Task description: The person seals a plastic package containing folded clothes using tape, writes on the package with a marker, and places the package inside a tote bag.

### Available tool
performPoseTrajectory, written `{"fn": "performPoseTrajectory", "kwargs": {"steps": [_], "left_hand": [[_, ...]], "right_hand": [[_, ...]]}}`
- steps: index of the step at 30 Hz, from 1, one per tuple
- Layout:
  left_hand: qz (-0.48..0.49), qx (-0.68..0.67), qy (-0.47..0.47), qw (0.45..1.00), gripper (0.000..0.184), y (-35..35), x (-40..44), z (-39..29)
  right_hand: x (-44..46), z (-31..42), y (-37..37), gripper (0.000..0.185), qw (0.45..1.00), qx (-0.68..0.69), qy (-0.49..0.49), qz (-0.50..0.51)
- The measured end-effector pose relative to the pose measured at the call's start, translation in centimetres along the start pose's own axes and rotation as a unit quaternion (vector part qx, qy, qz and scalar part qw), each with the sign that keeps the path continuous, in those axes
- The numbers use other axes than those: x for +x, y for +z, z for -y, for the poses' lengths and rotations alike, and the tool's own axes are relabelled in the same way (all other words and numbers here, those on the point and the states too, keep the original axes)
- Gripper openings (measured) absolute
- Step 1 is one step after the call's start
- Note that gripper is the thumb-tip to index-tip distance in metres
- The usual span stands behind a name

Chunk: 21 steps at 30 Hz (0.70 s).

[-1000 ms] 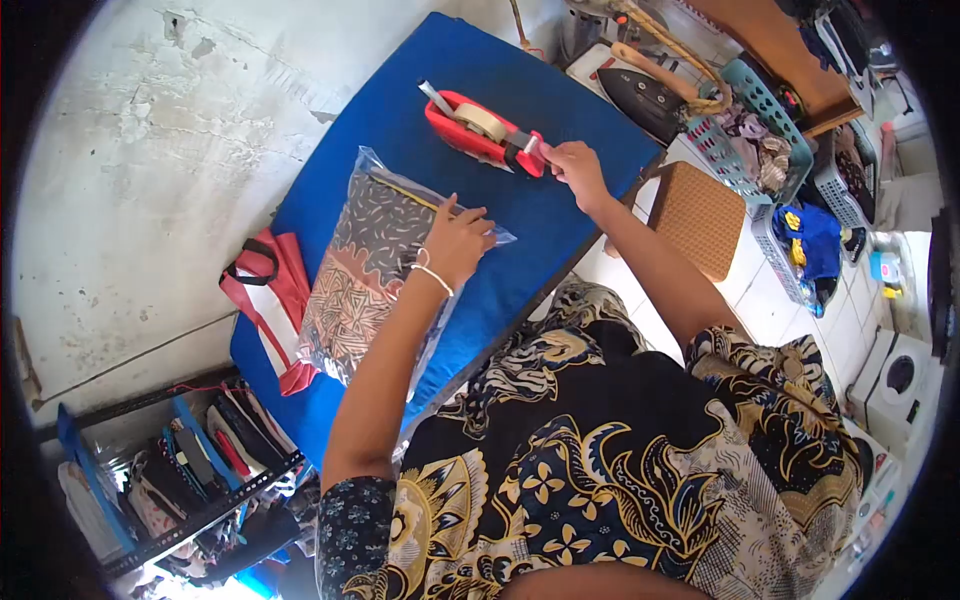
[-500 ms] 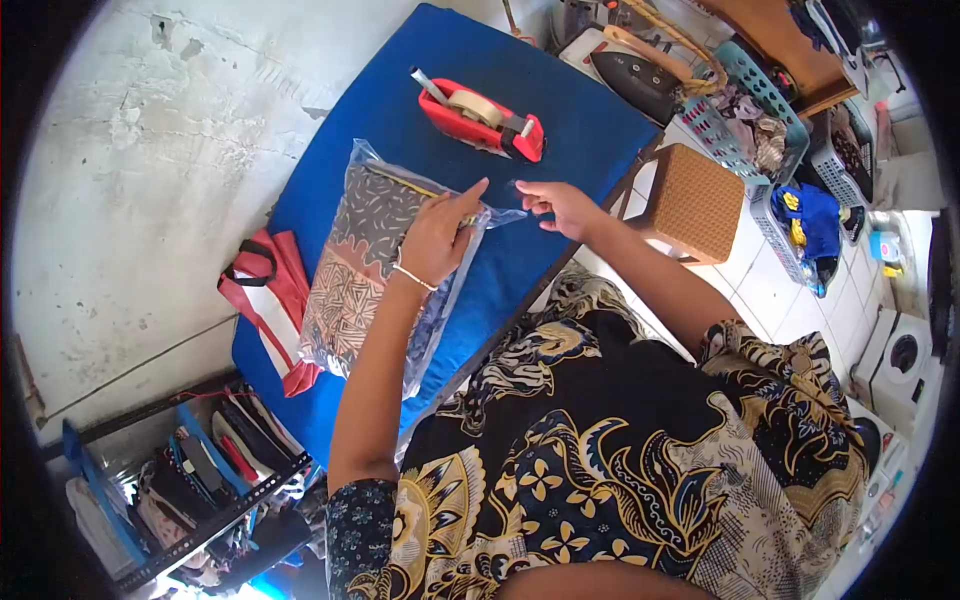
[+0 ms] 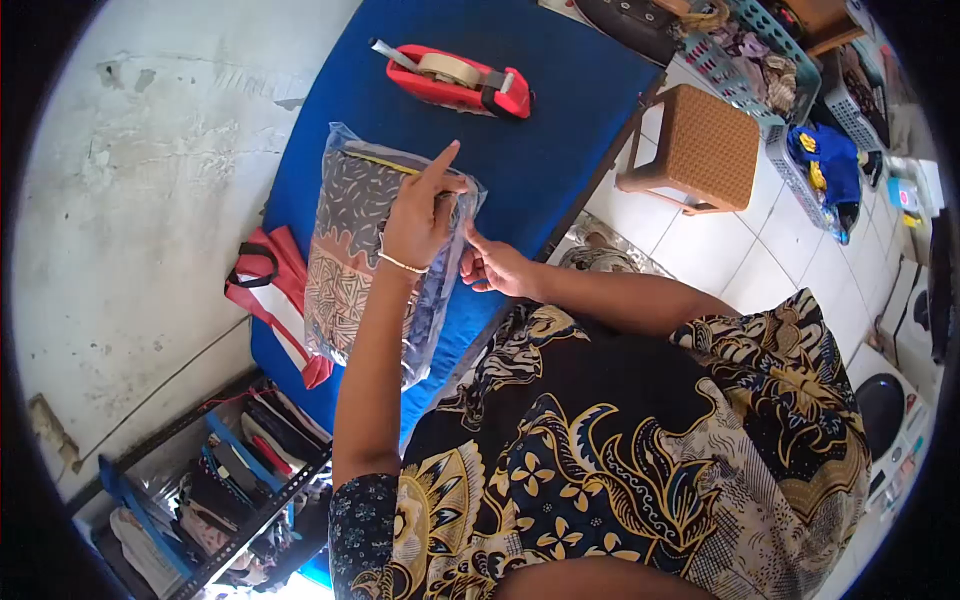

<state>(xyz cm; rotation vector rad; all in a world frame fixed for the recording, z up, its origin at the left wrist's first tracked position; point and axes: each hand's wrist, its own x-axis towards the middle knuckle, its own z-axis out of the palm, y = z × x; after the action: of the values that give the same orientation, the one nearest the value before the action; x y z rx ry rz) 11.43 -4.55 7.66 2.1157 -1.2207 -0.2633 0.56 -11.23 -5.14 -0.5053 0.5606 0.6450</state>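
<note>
Blue surface (image 3: pixel 570 120) carries the bag (image 3: pixel 432 312), cloth (image 3: pixel 342 272) already inside, beneath the left hand (image 3: pixel 418 220), its grip released; the right hand (image 3: pixel 497 267) is at one edge, its grip and that edge's closure not discernible.

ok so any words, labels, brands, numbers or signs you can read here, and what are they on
None can be read for certain.
Dispenser: no lettering I can make out.
Packet: patterned cloth shows through, no readable print.
Bottle: any label is too small and blurred.
White machine: any marks are too small to read.
</note>
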Motion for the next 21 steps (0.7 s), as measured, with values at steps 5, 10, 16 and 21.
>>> {"fn": "performPoseTrajectory", "kwargs": {"steps": [5, 10, 16, 21], "left_hand": [[-0.006, 0.027, 0.032, 0.999, 0.06, -0.1, 0.1, 0.0], [0.008, 0.061, 0.054, 0.997, 0.056, -0.2, 0.0, 0.2], [-0.185, 0.294, -0.025, 0.937, 0.055, -3.8, 0.2, -1.4], [-0.101, 0.268, -0.437, 0.853, 0.089, -7.4, -6.7, 14.0]], "right_hand": [[-1.4, 1.3, -3.1, 0.024, 0.838, -0.531, -0.126, 0.024], [-3.5, 3.9, -1.7, 0.015, 0.661, -0.661, -0.349, -0.067], [-2.3, 7.5, 0.4, 0.018, 0.604, -0.672, -0.416, 0.105], [-1.6, 9.6, 1.0, 0.027, 0.723, -0.449, -0.519, -0.085]]}}
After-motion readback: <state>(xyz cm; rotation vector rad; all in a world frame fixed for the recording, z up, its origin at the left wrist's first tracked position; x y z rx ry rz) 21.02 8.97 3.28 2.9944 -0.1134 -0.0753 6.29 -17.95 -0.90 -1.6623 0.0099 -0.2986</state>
